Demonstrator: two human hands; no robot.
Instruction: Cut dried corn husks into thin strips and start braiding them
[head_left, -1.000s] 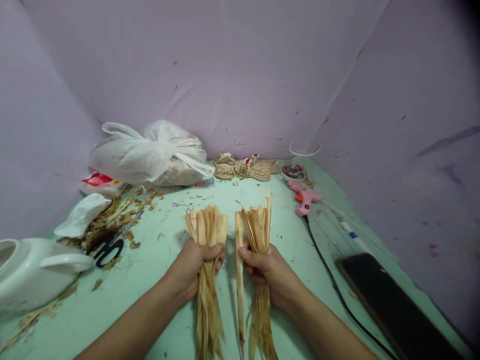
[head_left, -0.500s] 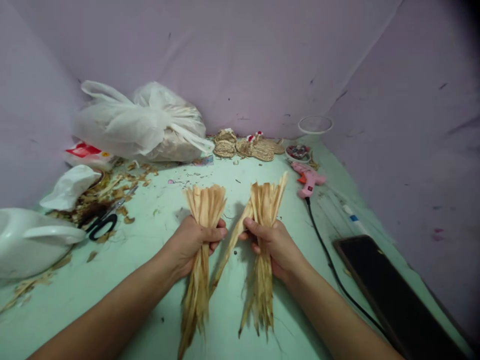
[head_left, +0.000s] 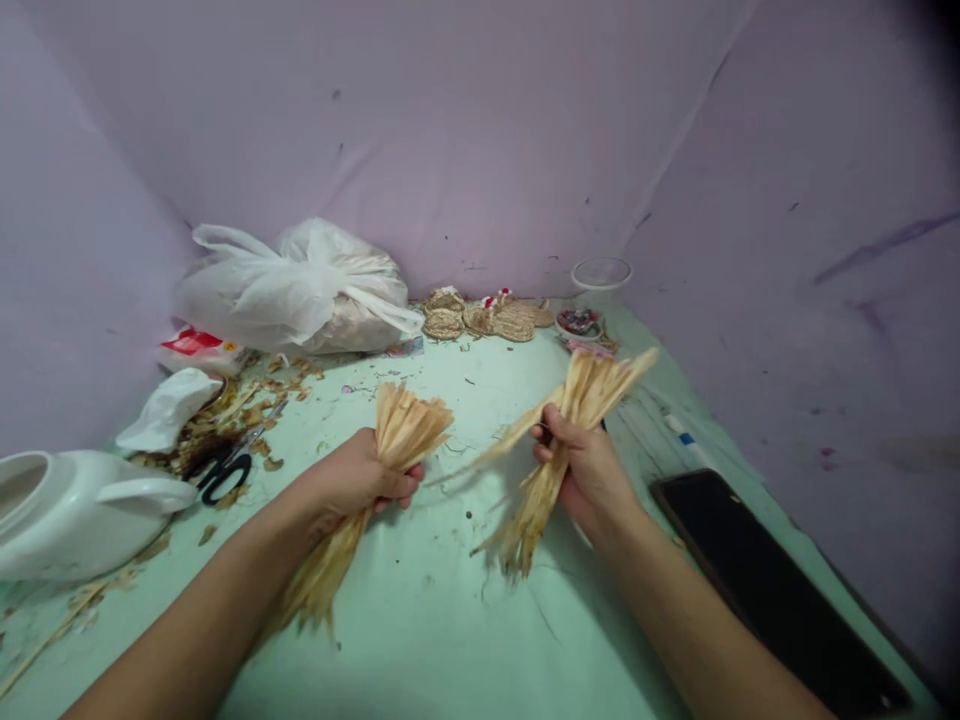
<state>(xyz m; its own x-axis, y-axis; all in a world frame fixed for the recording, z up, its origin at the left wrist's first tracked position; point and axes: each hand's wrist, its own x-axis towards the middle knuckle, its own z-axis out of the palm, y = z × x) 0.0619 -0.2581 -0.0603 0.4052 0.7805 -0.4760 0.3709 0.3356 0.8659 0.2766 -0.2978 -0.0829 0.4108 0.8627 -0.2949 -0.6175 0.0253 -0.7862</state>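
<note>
Over the green tabletop (head_left: 420,640), my left hand (head_left: 375,480) is closed around the middle of a bundle of dried husk strips (head_left: 409,425). The cut ends fan out above the fist and the ragged tails hang below, partly hidden by my forearm. My right hand (head_left: 581,450) grips a second bundle of dried husk strips (head_left: 592,385), tilted to the right. One loose strip (head_left: 510,435) sticks out leftward from near that hand's thumb. The two bundles are apart, with a gap of tabletop between them.
Black-handled scissors (head_left: 225,475), brown scraps and a white jug (head_left: 90,510) are at left. Behind stand a tied plastic bag (head_left: 300,290) and several braided pieces (head_left: 487,320). A dark phone-like slab (head_left: 765,580) lies at right; the pink glue gun (head_left: 589,350) is mostly hidden.
My hands have moved apart. The left bundle now leans with its tails toward me, and the right bundle has gone up and right, tilting over the glue gun. The view has shifted slightly.
</note>
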